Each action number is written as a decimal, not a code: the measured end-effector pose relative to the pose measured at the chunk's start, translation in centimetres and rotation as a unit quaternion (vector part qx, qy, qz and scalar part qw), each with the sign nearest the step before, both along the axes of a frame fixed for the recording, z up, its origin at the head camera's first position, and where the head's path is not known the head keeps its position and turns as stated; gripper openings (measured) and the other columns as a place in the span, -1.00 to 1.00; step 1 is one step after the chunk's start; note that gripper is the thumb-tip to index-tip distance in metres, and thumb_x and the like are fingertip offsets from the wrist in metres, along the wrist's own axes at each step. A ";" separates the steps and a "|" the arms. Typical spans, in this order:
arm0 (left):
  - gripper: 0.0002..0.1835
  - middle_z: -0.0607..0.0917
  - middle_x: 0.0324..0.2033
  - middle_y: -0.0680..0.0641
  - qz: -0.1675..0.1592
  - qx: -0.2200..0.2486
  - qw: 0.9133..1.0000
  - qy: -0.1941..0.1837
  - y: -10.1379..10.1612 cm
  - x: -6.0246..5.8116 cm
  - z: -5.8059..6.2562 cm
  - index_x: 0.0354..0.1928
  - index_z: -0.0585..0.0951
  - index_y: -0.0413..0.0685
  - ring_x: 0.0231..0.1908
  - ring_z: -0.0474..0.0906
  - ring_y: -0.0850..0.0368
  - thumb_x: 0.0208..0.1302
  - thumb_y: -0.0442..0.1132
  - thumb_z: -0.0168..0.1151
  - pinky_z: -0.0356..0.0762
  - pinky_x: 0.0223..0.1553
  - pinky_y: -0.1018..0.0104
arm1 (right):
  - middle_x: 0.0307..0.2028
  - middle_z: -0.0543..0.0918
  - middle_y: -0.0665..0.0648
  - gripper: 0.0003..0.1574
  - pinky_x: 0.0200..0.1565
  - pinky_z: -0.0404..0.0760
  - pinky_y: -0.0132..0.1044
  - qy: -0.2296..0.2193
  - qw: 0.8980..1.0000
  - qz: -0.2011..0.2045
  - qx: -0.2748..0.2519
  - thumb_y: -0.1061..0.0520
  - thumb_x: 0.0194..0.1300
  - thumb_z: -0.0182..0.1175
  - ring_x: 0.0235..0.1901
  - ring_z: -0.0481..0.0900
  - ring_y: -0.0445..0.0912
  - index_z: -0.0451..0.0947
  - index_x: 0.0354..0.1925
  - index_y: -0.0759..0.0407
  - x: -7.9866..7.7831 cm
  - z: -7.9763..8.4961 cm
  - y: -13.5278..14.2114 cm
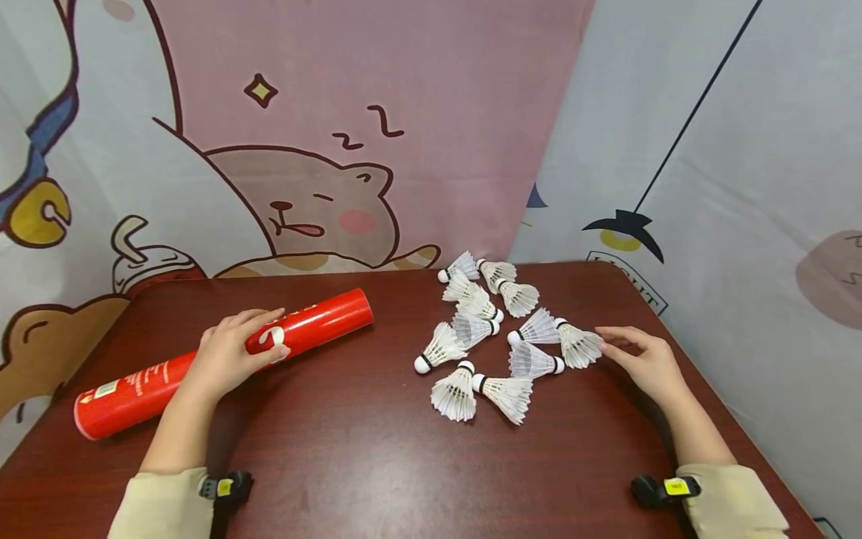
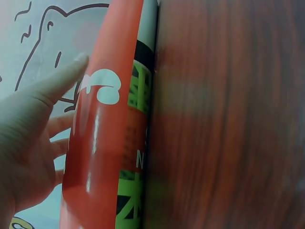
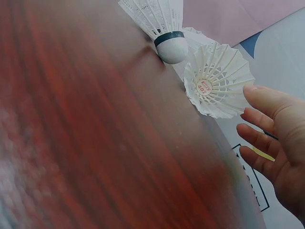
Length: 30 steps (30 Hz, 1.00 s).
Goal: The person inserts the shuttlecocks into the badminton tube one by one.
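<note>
A long red shuttlecock tube [image 1: 316, 323] lies slanted on the left of the table. My left hand [image 1: 232, 348] holds it from above, thumb on the near side and fingers over the far side. In the left wrist view the tube [image 2: 102, 138] shows a white logo and a green-and-black strip. At the right, my right hand [image 1: 646, 365] reaches to the feather skirt of a white shuttlecock [image 1: 579, 344]. In the right wrist view its thumb tip is right at the skirt rim of that shuttlecock [image 3: 219, 81], the other fingers loosely bent and apart.
Several more white shuttlecocks, among them one at the front [image 1: 454, 393] and one at the back [image 1: 518, 297], lie scattered right of centre on the dark wooden table [image 1: 337, 464]. A cartoon-printed cloth [image 1: 471, 112] hangs behind the table and along its sides.
</note>
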State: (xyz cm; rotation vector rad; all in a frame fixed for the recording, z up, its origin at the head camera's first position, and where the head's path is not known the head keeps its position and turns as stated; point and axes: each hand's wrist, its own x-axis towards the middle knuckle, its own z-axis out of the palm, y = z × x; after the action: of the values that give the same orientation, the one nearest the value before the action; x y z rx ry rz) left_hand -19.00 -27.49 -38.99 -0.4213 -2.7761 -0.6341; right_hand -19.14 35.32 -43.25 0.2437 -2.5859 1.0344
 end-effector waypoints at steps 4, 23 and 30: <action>-0.30 0.48 0.09 -0.26 -0.005 -0.002 1.000 -0.004 -0.1 0.0 -0.3 0.26 0.49 0.00 0.09 0.31 -0.28 0.04 -0.03 0.47 0.06 -0.06 -0.26 | -0.19 0.68 0.14 -0.70 -0.24 0.39 -0.56 0.002 1.000 0.000 -0.009 0.15 0.25 0.32 -0.22 0.47 -0.38 0.67 -0.04 0.17 0.0 -0.3 0.0; -0.27 0.50 0.04 -0.19 -0.007 -0.010 1.000 -0.007 -0.3 0.1 -0.7 0.25 0.51 0.04 0.03 0.29 -0.24 -0.06 -0.22 0.53 0.06 -0.14 -0.18 | -0.31 0.71 0.18 -0.80 -0.43 0.41 -0.52 0.014 0.998 -0.065 -0.021 0.12 0.22 0.34 -0.40 0.48 -0.33 0.71 -0.22 0.23 -0.3 -0.8 -0.6; -0.26 0.49 0.06 -0.19 -0.005 -0.010 1.000 -0.012 -0.1 0.2 -0.7 0.26 0.50 0.04 0.04 0.28 -0.24 -0.05 -0.23 0.53 0.06 -0.12 -0.19 | -0.35 0.70 0.17 -0.79 -0.48 0.38 -0.50 0.026 0.995 -0.090 -0.015 0.11 0.24 0.33 -0.43 0.43 -0.30 0.70 -0.24 0.25 -0.1 -0.5 -0.6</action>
State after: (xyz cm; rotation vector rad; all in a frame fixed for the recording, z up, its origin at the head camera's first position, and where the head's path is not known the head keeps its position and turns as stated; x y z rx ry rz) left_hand -18.82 -27.60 -39.65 -0.4345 -2.8065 -0.6171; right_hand -19.23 34.76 -43.73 0.0275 -2.4915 0.9863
